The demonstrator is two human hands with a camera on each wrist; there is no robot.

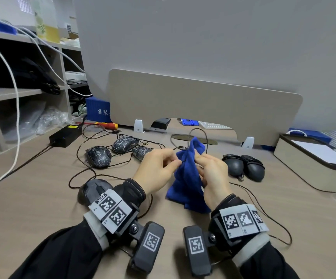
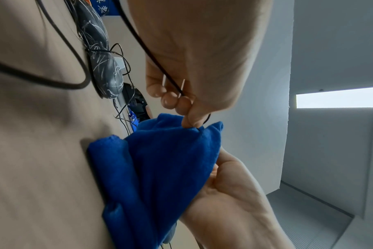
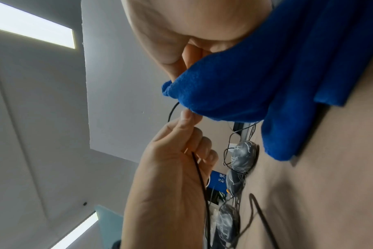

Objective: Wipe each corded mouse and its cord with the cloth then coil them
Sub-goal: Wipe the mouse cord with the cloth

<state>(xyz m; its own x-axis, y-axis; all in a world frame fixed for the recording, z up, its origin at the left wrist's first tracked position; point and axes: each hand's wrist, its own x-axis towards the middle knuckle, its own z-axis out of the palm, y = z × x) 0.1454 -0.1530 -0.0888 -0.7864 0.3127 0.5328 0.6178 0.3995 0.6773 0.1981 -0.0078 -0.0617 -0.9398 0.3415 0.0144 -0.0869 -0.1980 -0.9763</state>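
A: What is hard to make out?

B: The thin black cord (image 1: 199,132) vanishes into the crumpled blue terry cloth (image 1: 187,178); how much of it lies inside the folds cannot be told; the plain dark grey mouse (image 1: 91,189) near the front edge of the tan wooden desk (image 1: 42,188) is half covered by the left wrist's marker band; in both wrist views the palms are cut off by the frame.

A: And the hands?

B: Both are raised over the middle of the desk, close together; the left hand (image 1: 155,170) pinches the cord between thumb and forefinger right at the cloth's edge, the other fingers curled, and the cord runs down across its palm; the right hand (image 1: 213,174) is clenched round the upper part of the cloth, whose lower folds rest on the desk; beyond the cloth the cord rises in a loop towards the beige divider panel (image 1: 203,101) at the back edge.

A: The other mice?

B: Three black mice with white scratch-like lines (image 1: 121,144) lie left of centre among loose cords; two plain black mice with cords wrapped round them (image 1: 243,166) sit side by side to the right; a black power brick (image 1: 65,134) lies towards the back left corner, and a white-lidded box (image 1: 312,160) sits at the right edge.
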